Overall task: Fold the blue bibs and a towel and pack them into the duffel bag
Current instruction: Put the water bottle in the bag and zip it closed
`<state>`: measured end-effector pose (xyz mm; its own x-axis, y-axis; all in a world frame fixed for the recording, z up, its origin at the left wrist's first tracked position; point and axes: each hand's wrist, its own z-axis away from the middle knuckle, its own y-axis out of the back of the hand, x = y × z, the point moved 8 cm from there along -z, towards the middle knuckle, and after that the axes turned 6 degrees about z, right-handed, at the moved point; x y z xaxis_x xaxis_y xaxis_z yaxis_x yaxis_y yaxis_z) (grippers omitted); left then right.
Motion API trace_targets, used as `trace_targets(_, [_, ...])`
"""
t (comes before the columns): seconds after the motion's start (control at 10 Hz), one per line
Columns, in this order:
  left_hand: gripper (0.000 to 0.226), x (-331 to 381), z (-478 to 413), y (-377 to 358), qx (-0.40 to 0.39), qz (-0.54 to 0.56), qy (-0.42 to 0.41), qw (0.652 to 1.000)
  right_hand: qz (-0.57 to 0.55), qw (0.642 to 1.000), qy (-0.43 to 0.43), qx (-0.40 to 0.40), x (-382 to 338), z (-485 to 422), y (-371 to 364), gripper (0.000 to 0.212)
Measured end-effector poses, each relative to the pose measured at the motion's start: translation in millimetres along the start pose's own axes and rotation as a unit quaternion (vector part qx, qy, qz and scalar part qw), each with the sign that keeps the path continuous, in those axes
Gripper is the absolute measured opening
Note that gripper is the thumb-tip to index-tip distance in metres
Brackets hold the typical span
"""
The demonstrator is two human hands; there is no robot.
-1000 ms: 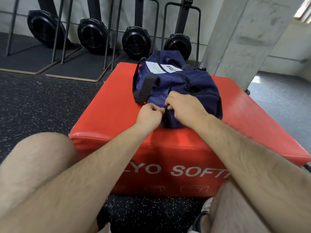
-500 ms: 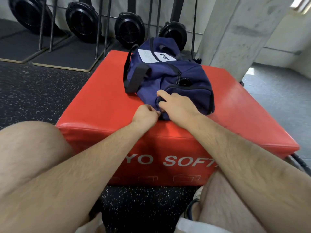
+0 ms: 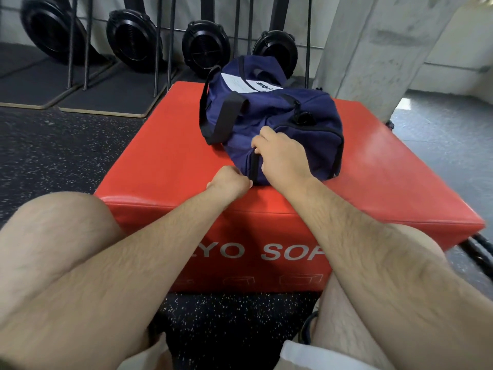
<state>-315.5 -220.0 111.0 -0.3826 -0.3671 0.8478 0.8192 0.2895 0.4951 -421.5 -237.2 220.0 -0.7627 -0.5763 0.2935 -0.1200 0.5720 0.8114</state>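
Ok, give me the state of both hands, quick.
Left hand: fist closed, pinching something at the duffel bag end; what, cannot be told.
Right hand: gripping the bag's end.

A navy duffel bag [image 3: 269,121] lies on a red padded box [image 3: 165,161] in the middle of the frame, its black strap [image 3: 226,113] draped over the left side and a white label [image 3: 248,85] on top. The right hand [image 3: 282,158] grips the near end of the bag, fingers curled over the fabric. The left hand [image 3: 230,181], fisted, pinches the bag's lower edge just beside it. Bare knees fill the lower corners. Black fan wheels [image 3: 205,45] line the wall at the top, with a concrete pillar [image 3: 373,49] at upper right.
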Motion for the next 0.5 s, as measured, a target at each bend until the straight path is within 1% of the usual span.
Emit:
trace_targets(0.1, [0.023, 2.9, 1.8, 2.6, -0.019, -0.030, -0.013, 0.999, -0.040, 0.999, -0.008, -0.025, 0.1, 3.2, -2.1, 0.018])
trace_targets(0.2, [0.027, 12.1, 9.5, 7.9, -0.035, -0.043, -0.045, 0.997, -0.076, 0.996, -0.001, -0.054, -1.4, 8.0, 1.0, 0.021])
trace_targets(0.3, [0.021, 25.7, 19.6, 24.2, 0.018, -0.024, -0.095, 0.995, -0.161, 0.986, -0.025, -0.037, 0.0, 14.0, 13.1, 0.030])
trace_targets(0.4, [0.027, 36.0, 28.9, 48.5, 0.062, 0.032, -0.127, 0.989, -0.200, 0.977, -0.074, 0.005, 0.7, 16.4, 36.1, 0.018])
trace_targets(0.5, [0.038, 59.6, 45.4, 77.2, 0.089, 0.052, -0.182, 0.978, -0.237, 0.963, -0.130, 0.020, 5.1, 17.4, 52.1, 0.025])
